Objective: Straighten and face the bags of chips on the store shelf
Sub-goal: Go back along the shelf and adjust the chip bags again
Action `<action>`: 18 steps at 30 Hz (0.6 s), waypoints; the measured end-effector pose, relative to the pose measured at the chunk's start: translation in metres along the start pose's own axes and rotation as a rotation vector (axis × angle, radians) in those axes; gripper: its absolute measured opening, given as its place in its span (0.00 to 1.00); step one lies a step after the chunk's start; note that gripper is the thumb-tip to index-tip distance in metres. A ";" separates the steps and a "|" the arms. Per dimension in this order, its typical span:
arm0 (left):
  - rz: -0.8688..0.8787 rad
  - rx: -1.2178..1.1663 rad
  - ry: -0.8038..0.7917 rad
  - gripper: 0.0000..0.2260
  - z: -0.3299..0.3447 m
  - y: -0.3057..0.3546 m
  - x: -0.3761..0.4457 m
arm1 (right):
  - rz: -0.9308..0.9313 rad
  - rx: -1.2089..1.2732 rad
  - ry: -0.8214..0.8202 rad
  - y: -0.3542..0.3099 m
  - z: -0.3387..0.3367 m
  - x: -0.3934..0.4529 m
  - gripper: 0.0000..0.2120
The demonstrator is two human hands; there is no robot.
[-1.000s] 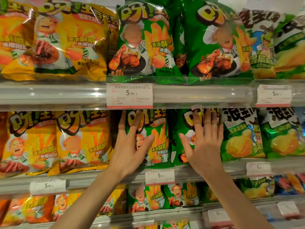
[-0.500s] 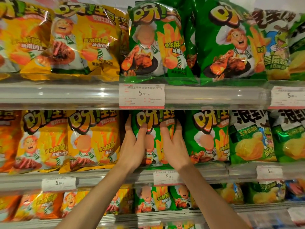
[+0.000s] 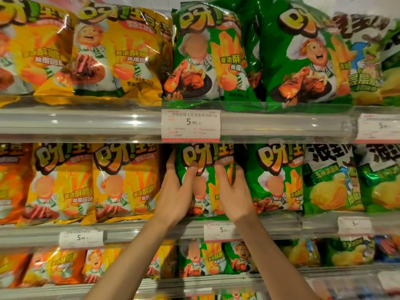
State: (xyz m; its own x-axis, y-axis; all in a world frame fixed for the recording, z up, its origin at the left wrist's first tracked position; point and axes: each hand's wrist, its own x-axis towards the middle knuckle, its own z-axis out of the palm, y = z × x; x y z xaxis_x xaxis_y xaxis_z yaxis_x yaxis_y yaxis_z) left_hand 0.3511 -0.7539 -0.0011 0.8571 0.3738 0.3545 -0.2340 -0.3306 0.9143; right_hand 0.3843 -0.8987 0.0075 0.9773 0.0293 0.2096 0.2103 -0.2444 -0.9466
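A green chip bag (image 3: 205,156) with a cartoon chef stands upright on the middle shelf (image 3: 134,231), facing out. My left hand (image 3: 176,191) grips its left edge, thumb on the front and fingers behind. My right hand (image 3: 232,191) grips its right edge the same way. A second green bag (image 3: 275,176) of the same kind stands just to the right, and two yellow bags (image 3: 121,180) stand to the left.
The top shelf (image 3: 86,122) carries yellow and green bags behind a clear lip, with a price tag (image 3: 190,125) right above my hands. Green corn-flavour bags (image 3: 331,178) stand further right. More bags fill the lower shelf (image 3: 194,284).
One second ago my hands lay open and spread over two green bags. They came together onto the left green bag and now hold its two sides. The view has shifted left.
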 end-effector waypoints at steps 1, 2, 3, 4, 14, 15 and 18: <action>0.017 0.012 0.010 0.34 -0.004 0.002 -0.004 | -0.001 0.013 -0.005 0.000 -0.002 -0.003 0.35; 0.039 0.028 0.020 0.34 -0.008 0.004 -0.010 | -0.022 0.033 -0.004 0.000 -0.005 -0.009 0.30; 0.063 0.046 0.033 0.33 -0.011 0.006 -0.015 | -0.057 0.059 -0.003 0.002 -0.009 -0.015 0.22; 0.084 0.062 0.046 0.31 -0.015 0.007 -0.022 | -0.087 0.091 -0.014 0.004 -0.013 -0.022 0.16; 0.006 0.030 0.047 0.11 -0.070 -0.009 -0.099 | -0.180 0.000 -0.096 0.032 -0.063 -0.081 0.04; -0.008 0.018 0.049 0.10 -0.074 -0.012 -0.105 | -0.156 0.004 -0.120 0.036 -0.063 -0.085 0.06; -0.045 -0.047 0.095 0.10 -0.084 -0.020 -0.116 | -0.099 0.001 -0.135 0.044 -0.059 -0.096 0.07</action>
State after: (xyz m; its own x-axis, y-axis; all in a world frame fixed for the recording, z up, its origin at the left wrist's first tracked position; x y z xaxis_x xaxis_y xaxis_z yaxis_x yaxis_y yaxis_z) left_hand 0.2174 -0.7177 -0.0446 0.8207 0.4683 0.3273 -0.2191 -0.2712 0.9373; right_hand 0.2982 -0.9698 -0.0396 0.9461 0.1833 0.2672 0.3058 -0.2328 -0.9232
